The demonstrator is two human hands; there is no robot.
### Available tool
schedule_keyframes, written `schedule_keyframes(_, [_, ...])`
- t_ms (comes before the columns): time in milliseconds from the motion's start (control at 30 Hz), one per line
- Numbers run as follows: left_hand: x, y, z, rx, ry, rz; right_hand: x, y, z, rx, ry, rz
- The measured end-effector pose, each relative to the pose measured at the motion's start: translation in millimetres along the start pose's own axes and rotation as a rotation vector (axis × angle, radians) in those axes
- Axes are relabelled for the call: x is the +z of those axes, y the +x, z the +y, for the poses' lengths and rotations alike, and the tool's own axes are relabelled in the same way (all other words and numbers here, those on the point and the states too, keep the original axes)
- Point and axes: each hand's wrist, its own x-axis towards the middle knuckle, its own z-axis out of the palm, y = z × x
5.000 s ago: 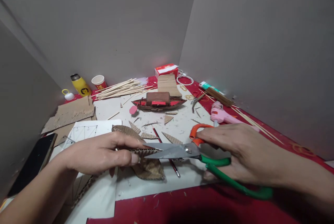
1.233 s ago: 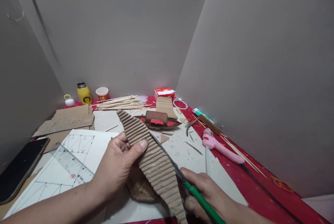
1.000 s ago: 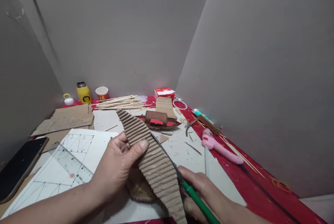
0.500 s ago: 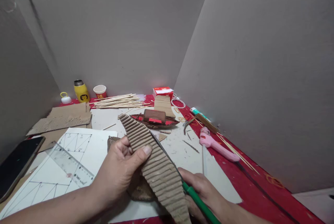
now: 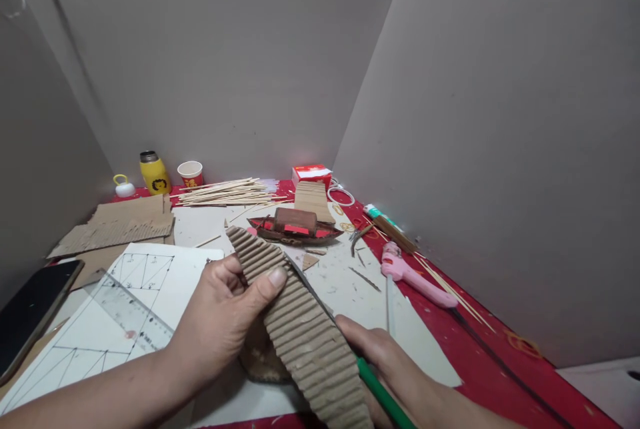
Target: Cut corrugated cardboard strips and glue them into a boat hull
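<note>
Over the bench [image 5: 350,289], your left hand [image 5: 220,322] pinches the corrugated strip [image 5: 300,329]; right hand [image 5: 385,369] grips the scissors [image 5: 380,395], blade along its right edge. Trimming looks partly done, lower edge left.

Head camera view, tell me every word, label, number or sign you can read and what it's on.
None can be quoted.
Paper cup: a red mark, too small to read.
Yellow bottle: a dark round emblem, no legible words.
Ruler: scale marks, numbers blurred.
Drawing sheet: tiny figures, unreadable.
Red box: print too small.
</note>
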Motion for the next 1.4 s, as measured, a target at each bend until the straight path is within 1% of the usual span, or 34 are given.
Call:
schedule_keyframes(100, [-1.4, 1, -2, 0.004, 0.018, -0.003, 2, -4, 8, 0.038, 0.063, -0.017])
schedule_keyframes(233, [-1.4, 2, -5, -0.008, 0.021, 0.006, 7, -8, 18, 0.063, 0.133, 0.018])
schedule_keyframes(300, [0.5, 0, -8, -0.045, -0.009, -0.011, 9, -7, 17, 0.059, 0.161, 0.031])
schedule_keyframes(400, [3.3, -2, -11, -0.137, -0.066, -0.074, 11, -3, 14, 0.061, 0.208, 0.041])
schedule_keyframes(433, [3.4, -3, -11, -0.151, -0.079, -0.078, 10, -3, 13, 0.074, 0.235, 0.062])
schedule_keyframes(500, [1.7, -2, -9, -0.134, -0.075, -0.028, 9, -3, 13, 0.101, 0.321, 0.160])
schedule_keyframes(567, [-1.8, 1, -5, -0.080, -0.054, 0.066, 7, -3, 15, 0.153, 0.452, 0.263])
schedule_keyframes(633, [-5.5, 3, -1, -0.009, -0.024, 0.160, 5, -4, 19, 0.190, 0.615, 0.322])
schedule_keyframes(700, [-7.4, 6, 3, 0.070, 0.007, 0.242, 5, -4, 21, 0.192, 0.768, 0.323])
schedule_keyframes(767, [-7.0, 8, 3, 0.125, 0.045, 0.316, 6, -4, 20, 0.156, 0.840, 0.295])
schedule_keyframes(833, [-4.7, 8, 1, 0.118, 0.076, 0.356, 6, -3, 17, 0.120, 0.829, 0.270])
schedule_keyframes(867, [-3.2, 8, -2, 0.095, 0.090, 0.356, 6, -2, 15, 0.113, 0.800, 0.269])
schedule_keyframes(933, [0.1, 5, -7, 0.027, 0.121, 0.328, 4, 0, 10, 0.128, 0.709, 0.294])
schedule_keyframes(1000, [3.2, -1, -12, -0.060, 0.157, 0.278, -1, 3, 5, 0.179, 0.623, 0.367])
schedule_keyframes(1133, [8.8, -13, -13, -0.248, 0.297, 0.178, -15, 10, -5, 0.248, 0.570, 0.615])
schedule_keyframes(1233, [12.8, -16, -8, -0.253, 0.326, 0.024, -24, 9, -9, 0.218, 0.543, 0.730])
schedule_keyframes(1300, [15.4, -17, -7, -0.214, 0.344, -0.070, -24, 5, -10, 0.188, 0.541, 0.751])
schedule_keyframes(1333, [16.7, -18, -8, -0.205, 0.374, -0.084, -22, 3, -10, 0.179, 0.553, 0.732])
schedule_keyframes(1367, [17.7, -19, -8, -0.220, 0.407, -0.067, -19, 1, -10, 0.180, 0.569, 0.690])
schedule_keyframes(1400, [18.5, -20, -9, -0.256, 0.428, -0.026, -16, -1, -10, 0.186, 0.583, 0.620])
